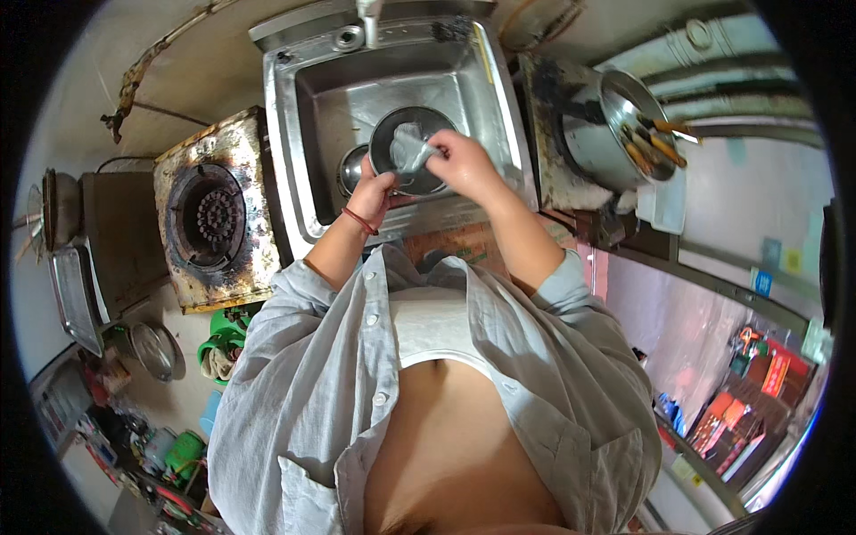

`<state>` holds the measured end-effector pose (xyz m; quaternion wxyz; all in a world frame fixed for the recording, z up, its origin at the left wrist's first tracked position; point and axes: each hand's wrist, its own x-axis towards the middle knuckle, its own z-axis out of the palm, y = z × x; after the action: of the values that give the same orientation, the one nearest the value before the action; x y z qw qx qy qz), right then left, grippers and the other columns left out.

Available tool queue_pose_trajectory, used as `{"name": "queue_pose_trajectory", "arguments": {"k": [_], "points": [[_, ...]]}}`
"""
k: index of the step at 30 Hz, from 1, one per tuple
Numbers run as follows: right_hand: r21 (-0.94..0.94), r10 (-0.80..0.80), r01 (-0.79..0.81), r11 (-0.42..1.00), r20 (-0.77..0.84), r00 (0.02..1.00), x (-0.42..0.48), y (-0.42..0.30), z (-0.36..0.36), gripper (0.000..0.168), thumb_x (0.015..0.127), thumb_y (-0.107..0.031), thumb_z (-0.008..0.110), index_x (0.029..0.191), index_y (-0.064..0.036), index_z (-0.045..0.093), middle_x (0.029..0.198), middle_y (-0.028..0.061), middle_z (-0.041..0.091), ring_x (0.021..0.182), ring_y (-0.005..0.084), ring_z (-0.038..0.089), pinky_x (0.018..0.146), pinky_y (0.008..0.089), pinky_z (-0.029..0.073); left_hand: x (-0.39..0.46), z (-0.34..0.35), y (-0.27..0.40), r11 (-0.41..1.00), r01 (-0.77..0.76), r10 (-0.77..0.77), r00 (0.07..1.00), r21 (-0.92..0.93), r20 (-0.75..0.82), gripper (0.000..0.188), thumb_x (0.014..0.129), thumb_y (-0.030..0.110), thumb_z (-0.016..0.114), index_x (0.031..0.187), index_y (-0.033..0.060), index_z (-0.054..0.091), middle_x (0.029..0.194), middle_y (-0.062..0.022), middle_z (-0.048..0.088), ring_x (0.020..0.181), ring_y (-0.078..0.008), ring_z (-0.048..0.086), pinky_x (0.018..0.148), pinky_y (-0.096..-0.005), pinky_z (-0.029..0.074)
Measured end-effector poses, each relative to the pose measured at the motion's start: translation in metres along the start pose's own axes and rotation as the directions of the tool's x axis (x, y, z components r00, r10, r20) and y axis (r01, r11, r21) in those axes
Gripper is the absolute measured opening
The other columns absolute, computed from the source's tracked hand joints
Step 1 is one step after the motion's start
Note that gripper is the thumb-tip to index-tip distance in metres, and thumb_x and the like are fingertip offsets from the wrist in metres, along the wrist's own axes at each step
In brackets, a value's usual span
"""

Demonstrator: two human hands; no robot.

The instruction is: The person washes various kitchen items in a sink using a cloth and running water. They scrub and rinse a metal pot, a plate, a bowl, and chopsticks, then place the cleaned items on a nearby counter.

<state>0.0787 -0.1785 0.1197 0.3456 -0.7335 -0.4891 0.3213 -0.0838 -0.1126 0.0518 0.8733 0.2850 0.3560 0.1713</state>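
Over the stainless steel sink (341, 93), my left hand (372, 195) grips the near-left rim of a round metal bowl (384, 137), with the thumb over the edge. A wet, pale cloth (406, 148) is pinched in my right hand (463, 162). Its loose end lies against the inside of the bowl. The bowl is tilted a little, and its underside is hidden. Partly behind my left hand, a smaller metal bowl (351, 172) rests on the sink floor.
A stained gas burner (210, 217) stands left of the sink. On the right, a large metal pot (588, 144) holds several wooden-handled utensils (652, 144). A faucet (370, 20) rises at the sink's back edge. Below the sink front is a cardboard box (461, 242).
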Motion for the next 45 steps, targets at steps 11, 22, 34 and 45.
{"name": "queue_pose_trajectory", "arguments": {"k": [11,22,34,45], "points": [[-0.357,-0.309,0.276,0.892,-0.035,0.951,0.113,0.004,0.004,0.031,0.072,-0.011,0.061,0.1,-0.001,0.055,0.092,0.0114,0.055,0.08,0.0288,0.054,0.075,0.0329,0.044,0.047,-0.036,0.047,0.994,-0.06,0.049,0.992,-0.095,-0.113,0.058,0.069,0.001,0.042,0.124,0.0134,0.028,0.114,-0.0122,0.047,0.096,-0.0264,0.054,0.075,-0.0444,0.05],[0.002,-0.379,0.384,0.923,-0.161,0.911,0.228,-0.062,-0.019,0.037,0.068,-0.016,0.067,0.101,-0.002,0.057,0.088,0.0096,0.057,0.066,0.016,0.056,0.062,0.0273,0.047,0.093,-0.021,0.067,0.964,-0.145,0.084,0.962,-0.224,-0.262,0.046,0.073,0.001,0.039,0.118,0.0081,0.03,0.106,-0.0149,0.051,0.091,-0.0282,0.057,0.07,-0.0399,0.054],[0.264,-0.434,0.459,0.848,-0.148,0.889,0.232,-0.045,-0.032,0.028,0.076,-0.007,0.059,0.104,-0.004,0.058,0.089,0.0057,0.054,0.075,0.0103,0.052,0.069,0.0224,0.044,0.116,-0.014,0.074,0.963,-0.15,0.087,0.96,-0.225,-0.266,0.048,0.072,-0.002,0.041,0.116,0.0106,0.027,0.102,-0.0129,0.048,0.086,-0.0273,0.056,0.068,-0.0417,0.054],[-0.298,-0.048,0.015,0.954,-0.104,0.993,0.207,0.052,0.075,0.043,0.067,-0.003,0.055,0.108,-0.006,0.043,0.107,0.0236,0.041,0.097,0.0413,0.047,0.082,0.0413,0.041,0.128,0.003,0.051,0.981,-0.062,0.013,0.967,-0.186,-0.253,0.062,0.071,-0.006,0.043,0.123,0.0182,0.021,0.102,-0.0089,0.045,0.082,-0.0225,0.054,0.071,-0.0449,0.052]]}}
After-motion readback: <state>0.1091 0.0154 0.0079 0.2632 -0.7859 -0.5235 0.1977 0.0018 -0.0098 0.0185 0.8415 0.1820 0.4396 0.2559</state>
